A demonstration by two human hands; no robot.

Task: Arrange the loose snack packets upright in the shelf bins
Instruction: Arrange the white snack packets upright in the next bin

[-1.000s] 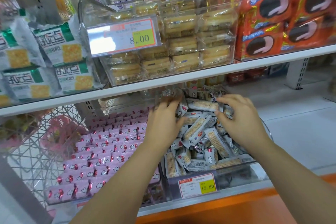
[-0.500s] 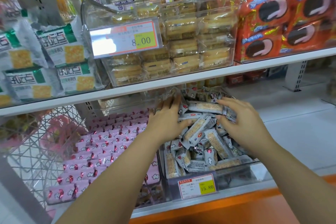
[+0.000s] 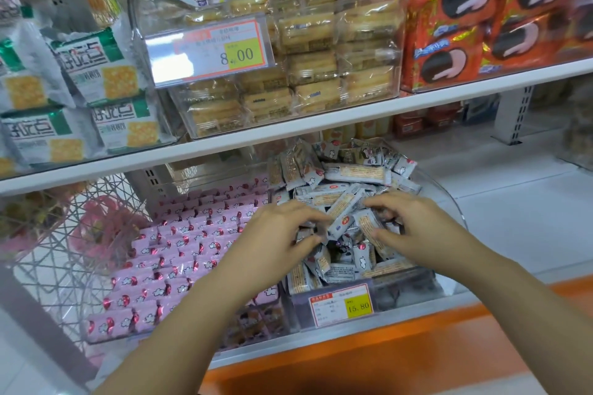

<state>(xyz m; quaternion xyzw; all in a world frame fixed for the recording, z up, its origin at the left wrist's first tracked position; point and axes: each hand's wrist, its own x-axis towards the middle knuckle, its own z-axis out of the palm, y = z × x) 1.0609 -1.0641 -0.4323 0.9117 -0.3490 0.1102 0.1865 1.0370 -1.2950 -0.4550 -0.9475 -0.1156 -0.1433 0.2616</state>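
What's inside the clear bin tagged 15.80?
A jumbled heap of small white-and-silver snack packets fills the clear plastic bin. The left hand and right hand cover its middle; the bin floor is hidden.

White shelves (image 3: pixel 321 120), orange base strip (image 3: pixel 385 362)

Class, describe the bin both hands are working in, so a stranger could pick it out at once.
Look at the lower shelf, above the orange strip. The clear bin there carries a 15.80 price tag, and the left hand and right hand reach into it. Unlike the pink packets in neat rows beside it, its white packets lie in a jumbled heap.
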